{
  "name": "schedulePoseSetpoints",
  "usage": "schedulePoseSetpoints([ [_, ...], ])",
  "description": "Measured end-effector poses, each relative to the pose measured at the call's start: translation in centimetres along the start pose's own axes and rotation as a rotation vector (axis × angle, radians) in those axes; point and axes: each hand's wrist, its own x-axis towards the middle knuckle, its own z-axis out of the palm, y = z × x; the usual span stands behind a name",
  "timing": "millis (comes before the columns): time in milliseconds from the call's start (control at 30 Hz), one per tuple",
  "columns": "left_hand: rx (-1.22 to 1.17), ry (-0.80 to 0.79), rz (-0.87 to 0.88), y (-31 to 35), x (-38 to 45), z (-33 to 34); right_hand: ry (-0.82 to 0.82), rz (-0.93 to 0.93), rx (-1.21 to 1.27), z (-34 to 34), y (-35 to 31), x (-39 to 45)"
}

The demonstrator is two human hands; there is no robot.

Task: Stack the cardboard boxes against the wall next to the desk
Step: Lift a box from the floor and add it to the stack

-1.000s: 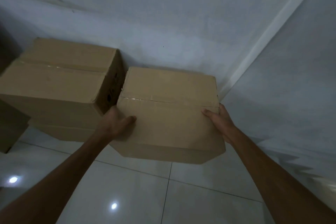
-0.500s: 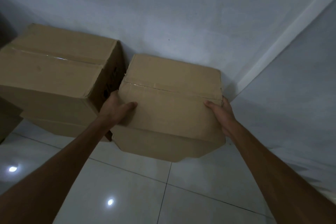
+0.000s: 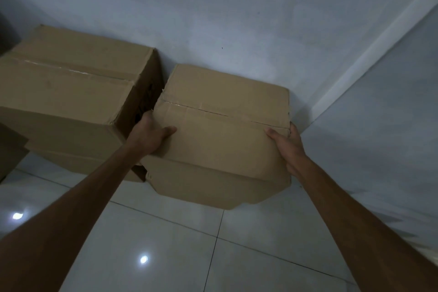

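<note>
1. compared with a second ago, the smaller cardboard box (image 3: 225, 130) sits higher in the frame and closer to the wall (image 3: 237, 19), its far edge now almost against it; the view has shifted with it.
2. the left hand (image 3: 148, 135) still grips the box's left side, thumb laid across the top flap, the other fingers hidden in the narrow gap beside the neighbouring box, so their spread cannot be told.
3. the right hand (image 3: 288, 147) still clamps the right edge, thumb on top and fingers wrapped down the side, pressed close together.
4. the box is held between both hands at centre frame, its top seam taped and slightly split, its lower near corners crumpled; whether its base touches the floor cannot be told.
5. the larger cardboard box (image 3: 71, 97) stands at the left of the frame, taller, its taped top level, just beside the held box and nearly touching it, with another brown box edge (image 3: 11, 149) showing at the far left.
6. the floor (image 3: 177, 244) is glossy white tile with dark grout lines and two bright light reflections (image 3: 143, 259) in the lower left.
7. the wall is pale and scuffed near the upper left, meeting a second wall (image 3: 391, 114) in a corner at the right of the frame.
</note>
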Motion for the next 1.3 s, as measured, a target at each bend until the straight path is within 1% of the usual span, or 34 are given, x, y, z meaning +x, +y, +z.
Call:
schedulePoseSetpoints([
  [233,0.027,0.010,0.000,-0.2,1.2,-0.6,0.022,0.011,0.003,1.1,0.0,-0.1],
  [400,0.077,0.019,0.030,-0.5,0.9,-0.5,0.026,0.022,-0.082,0.9,-0.2,-0.7],
  [533,0.240,0.106,0.141,-1.1,-0.9,-0.4,0.083,-0.005,-0.283,1.0,-1.3,-2.4],
  [633,0.333,0.142,0.224,-2.0,-3.2,-0.9,0.118,-0.071,-0.405,1.0,-1.4,-4.1],
  [733,0.346,0.131,0.322,-3.5,-5.7,-1.9,0.146,-0.141,-0.473,1.5,-1.4,-6.6],
  [800,0.342,0.123,0.347,-4.5,-7.3,-2.7,0.159,-0.171,-0.491,2.1,-1.6,-8.5],
  [967,0.367,0.110,0.307,-6.8,-11.4,-5.3,0.084,-0.233,-0.512,4.8,-2.6,-14.3],
  [1100,0.342,0.102,0.283,-9.0,-14.0,-8.8,0.007,-0.320,-0.530,7.9,-3.8,-18.8],
  [1300,0.342,0.163,0.228,-12.7,-18.2,-15.1,-0.141,-0.375,-0.548,13.6,-4.7,-25.4],
])
